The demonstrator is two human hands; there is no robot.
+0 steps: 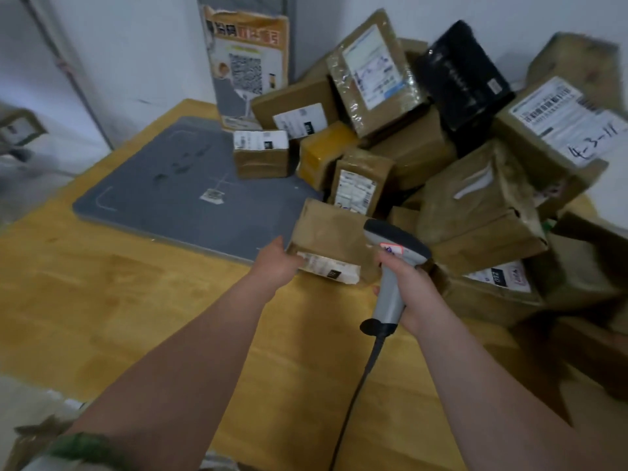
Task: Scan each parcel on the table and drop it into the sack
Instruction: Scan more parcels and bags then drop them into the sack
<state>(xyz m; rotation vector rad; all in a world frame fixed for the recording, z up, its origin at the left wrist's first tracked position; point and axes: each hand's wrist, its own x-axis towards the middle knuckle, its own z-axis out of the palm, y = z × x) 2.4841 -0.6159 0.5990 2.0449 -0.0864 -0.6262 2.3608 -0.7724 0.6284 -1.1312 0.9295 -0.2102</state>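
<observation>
A small brown parcel (331, 239) with a white label on its near side lies at the front of a heap of cardboard parcels (475, 198) on the wooden table (102, 294). My left hand (277, 263) grips this parcel at its left end, thumb on top; the fingers are hidden beneath. My right hand (404, 287) holds a grey handheld scanner (390, 263) by its handle, its head just right of the parcel and pointing toward the heap. The scanner's black cable (356, 396) runs down between my forearms. The sack cannot be made out clearly.
A dark grey flat pad (163, 185) lies on the table's left middle. A poster stand with a QR code (246, 62) is at the back. A black parcel (462, 73) tops the heap. Crumpled material (37, 440) shows at the lower left edge.
</observation>
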